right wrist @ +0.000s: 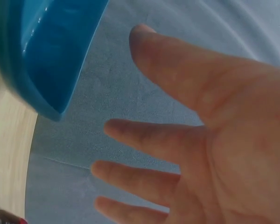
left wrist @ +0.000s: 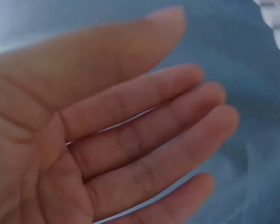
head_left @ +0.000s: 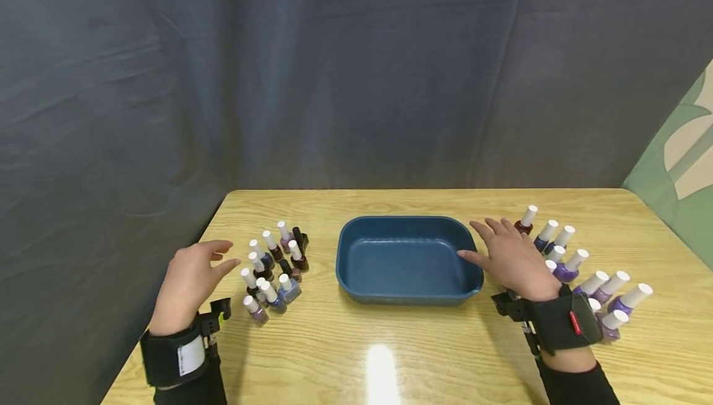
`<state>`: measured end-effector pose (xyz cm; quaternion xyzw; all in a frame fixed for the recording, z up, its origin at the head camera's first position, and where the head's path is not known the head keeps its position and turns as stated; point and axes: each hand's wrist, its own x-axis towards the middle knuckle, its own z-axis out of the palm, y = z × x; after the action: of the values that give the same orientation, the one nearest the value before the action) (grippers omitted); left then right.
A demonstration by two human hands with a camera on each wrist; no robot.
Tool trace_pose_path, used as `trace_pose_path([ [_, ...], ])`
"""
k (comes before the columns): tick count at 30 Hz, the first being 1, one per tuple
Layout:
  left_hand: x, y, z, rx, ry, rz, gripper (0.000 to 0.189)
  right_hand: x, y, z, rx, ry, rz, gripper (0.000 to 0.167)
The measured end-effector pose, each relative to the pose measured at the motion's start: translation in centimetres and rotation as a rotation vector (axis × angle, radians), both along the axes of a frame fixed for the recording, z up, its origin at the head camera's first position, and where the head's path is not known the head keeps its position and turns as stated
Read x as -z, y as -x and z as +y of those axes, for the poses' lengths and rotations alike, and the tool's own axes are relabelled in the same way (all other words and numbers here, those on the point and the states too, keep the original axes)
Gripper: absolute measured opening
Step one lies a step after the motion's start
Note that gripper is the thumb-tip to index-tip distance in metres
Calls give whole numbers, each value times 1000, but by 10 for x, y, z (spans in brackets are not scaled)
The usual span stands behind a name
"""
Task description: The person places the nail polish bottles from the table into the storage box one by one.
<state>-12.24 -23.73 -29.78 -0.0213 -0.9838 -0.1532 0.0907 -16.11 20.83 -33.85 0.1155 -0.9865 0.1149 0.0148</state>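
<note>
My left hand (head_left: 192, 272) hovers at the table's left side, fingers extended and nothing held; its palm and loosely straight fingers (left wrist: 149, 135) fill the left wrist view. Just right of it stands a cluster of nail polish bottles (head_left: 271, 295), mostly white-capped, a few black-capped. My right hand (head_left: 515, 261) is spread in the air beside the right end of a blue plastic tray (head_left: 409, 298), holding nothing. Its spread fingers (right wrist: 144, 179) show apart from the tray's corner (right wrist: 51, 105) in the right wrist view. A second group of white-capped polish bottles (head_left: 567, 267), dark red to purple, stands beyond and right of that hand, partly hidden by it.
The tray sits mid-table on a light wood table (head_left: 312, 355). A dark grey cloth (head_left: 356, 77) hangs behind and along the left. At the right edge is a green patterned surface (head_left: 687, 157). Both wrists wear black straps with camera mounts.
</note>
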Motion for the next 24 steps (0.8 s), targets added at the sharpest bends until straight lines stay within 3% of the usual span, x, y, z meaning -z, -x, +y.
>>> trace_pose_path([
  [6,10,8,-12,79,74,-154,29,1,0,2,-9,1,11,65],
  [16,18,18,-8,92,83,-181,28,-3,-1,-1,-13,41,57,60],
  [24,25,25,-6,68,37,-276,30,-6,-1,-1,28,100,68,55],
])
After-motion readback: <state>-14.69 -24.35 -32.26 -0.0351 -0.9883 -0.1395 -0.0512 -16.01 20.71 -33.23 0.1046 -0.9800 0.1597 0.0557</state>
